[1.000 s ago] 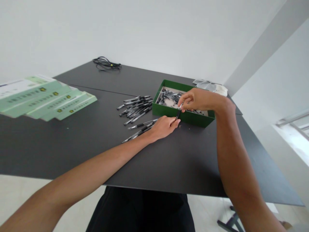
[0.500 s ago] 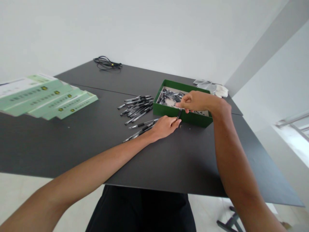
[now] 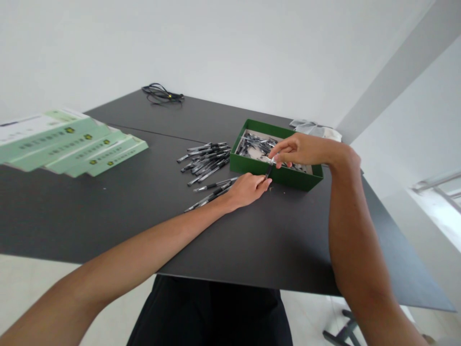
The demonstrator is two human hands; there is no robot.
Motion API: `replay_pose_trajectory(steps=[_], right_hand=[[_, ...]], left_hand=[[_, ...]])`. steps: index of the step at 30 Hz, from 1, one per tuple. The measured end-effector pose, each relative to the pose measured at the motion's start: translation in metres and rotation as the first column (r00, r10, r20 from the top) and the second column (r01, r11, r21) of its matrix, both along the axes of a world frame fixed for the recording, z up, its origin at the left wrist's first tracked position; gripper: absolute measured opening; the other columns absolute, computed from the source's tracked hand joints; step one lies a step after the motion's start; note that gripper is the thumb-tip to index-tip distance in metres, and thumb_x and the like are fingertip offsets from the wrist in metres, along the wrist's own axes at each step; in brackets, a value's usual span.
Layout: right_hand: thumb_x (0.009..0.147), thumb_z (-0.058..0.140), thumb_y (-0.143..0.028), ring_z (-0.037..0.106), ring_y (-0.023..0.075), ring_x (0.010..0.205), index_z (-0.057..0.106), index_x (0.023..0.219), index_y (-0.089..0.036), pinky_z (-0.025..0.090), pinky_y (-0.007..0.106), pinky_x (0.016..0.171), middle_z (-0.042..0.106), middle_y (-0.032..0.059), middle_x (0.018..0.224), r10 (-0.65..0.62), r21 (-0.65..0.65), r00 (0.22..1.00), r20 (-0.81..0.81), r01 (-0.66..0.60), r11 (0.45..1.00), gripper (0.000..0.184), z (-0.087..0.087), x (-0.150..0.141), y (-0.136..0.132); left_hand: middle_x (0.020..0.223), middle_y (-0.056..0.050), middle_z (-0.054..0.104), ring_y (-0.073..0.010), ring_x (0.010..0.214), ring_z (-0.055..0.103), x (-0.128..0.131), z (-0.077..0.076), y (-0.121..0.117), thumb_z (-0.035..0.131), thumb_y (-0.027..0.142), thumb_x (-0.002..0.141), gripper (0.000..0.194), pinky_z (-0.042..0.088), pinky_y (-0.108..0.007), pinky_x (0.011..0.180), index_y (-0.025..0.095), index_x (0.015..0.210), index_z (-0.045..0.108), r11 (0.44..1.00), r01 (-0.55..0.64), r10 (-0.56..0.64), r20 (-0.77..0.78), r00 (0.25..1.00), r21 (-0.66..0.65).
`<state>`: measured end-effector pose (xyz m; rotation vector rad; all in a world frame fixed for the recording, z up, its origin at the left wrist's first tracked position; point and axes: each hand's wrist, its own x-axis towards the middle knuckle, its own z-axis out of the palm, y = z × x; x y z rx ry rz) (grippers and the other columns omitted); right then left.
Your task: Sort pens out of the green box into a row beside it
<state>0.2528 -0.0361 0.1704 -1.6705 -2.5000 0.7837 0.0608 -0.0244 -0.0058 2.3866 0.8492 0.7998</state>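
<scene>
The pens [image 3: 207, 161] before me are black and clear, the box [image 3: 275, 174] deep green, the packs [image 3: 72, 144] pale green with yellow emblems, the tabletop [image 3: 108, 226] charcoal.

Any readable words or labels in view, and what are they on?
Green-and-white packs: printed lines and yellow emblems, too small and blurred to read.
Pens: no legible text.
Green box: no text visible.

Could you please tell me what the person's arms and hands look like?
The left arm and right arm are bare, and the left hand and right hand show no gloves, watch or rings. Black clothing shows at the bottom of the view.
</scene>
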Motion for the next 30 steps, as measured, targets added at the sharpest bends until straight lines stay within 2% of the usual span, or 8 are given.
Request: replay_pose_trajectory(steps=[6, 12, 20, 26, 30], right_hand=[[0.086, 0.070, -0.041, 0.070, 0.0235, 0.084, 0.080, 0.113, -0.032, 0.057, 0.037, 0.079, 0.081, 0.0014, 0.095, 0.014, -0.062, 0.999, -0.042, -0.016, 0.998, 0.031, -0.004, 0.007, 0.005], [0.087, 0.068, -0.047, 0.071, 0.0227, 0.084, 0.079, 0.107, -0.031, 0.058, 0.036, 0.078, 0.081, 0.0027, 0.095, -0.012, -0.060, 0.999, 0.031, 0.014, 0.998, 0.028, -0.004, 0.013, 0.006], [0.085, 0.073, -0.045, 0.072, 0.0230, 0.085, 0.075, 0.124, -0.033, 0.056, 0.036, 0.079, 0.080, 0.0014, 0.096, -0.023, -0.033, 0.999, 0.025, 0.024, 0.999, 0.040, 0.000, 0.007, 0.002], [0.086, 0.071, -0.044, 0.071, 0.0225, 0.085, 0.079, 0.107, -0.032, 0.057, 0.036, 0.078, 0.080, 0.0019, 0.095, -0.008, -0.048, 0.999, 0.033, 0.010, 0.999, 0.025, -0.003, 0.012, 0.004], [0.086, 0.070, -0.043, 0.070, 0.0226, 0.085, 0.079, 0.108, -0.031, 0.055, 0.034, 0.074, 0.079, 0.0024, 0.091, -0.020, -0.039, 0.998, 0.053, 0.022, 0.999, 0.026, -0.004, 0.014, 0.006]], left_hand=[[0.067, -0.004, 0.068, -0.0151, 0.058, 0.062, 0.000, -0.001, 0.001, 0.042, 0.042, 0.108, 0.047, 0.037, -0.027, 0.060, 0.017, 0.078, 0.069, 1.000, -0.008, 0.009, -0.016, 1.000, 0.009], [0.067, -0.004, 0.068, -0.0153, 0.060, 0.063, 0.000, -0.001, 0.000, 0.041, 0.043, 0.108, 0.048, 0.039, -0.027, 0.061, 0.017, 0.079, 0.069, 1.000, -0.006, 0.006, 0.000, 1.000, 0.009], [0.068, -0.004, 0.069, -0.0152, 0.060, 0.063, 0.000, 0.000, 0.001, 0.041, 0.042, 0.108, 0.047, 0.039, -0.026, 0.061, 0.017, 0.079, 0.069, 1.000, 0.002, -0.002, -0.010, 1.000, 0.011], [0.067, -0.004, 0.068, -0.0153, 0.059, 0.062, 0.000, 0.000, 0.000, 0.041, 0.043, 0.108, 0.048, 0.038, -0.027, 0.061, 0.017, 0.078, 0.068, 1.000, -0.001, 0.001, -0.014, 1.000, 0.010], [0.065, -0.004, 0.066, -0.0151, 0.058, 0.061, 0.000, 0.000, 0.000, 0.042, 0.043, 0.108, 0.047, 0.038, -0.027, 0.060, 0.017, 0.079, 0.069, 1.000, -0.007, 0.007, -0.017, 1.000, 0.012]])
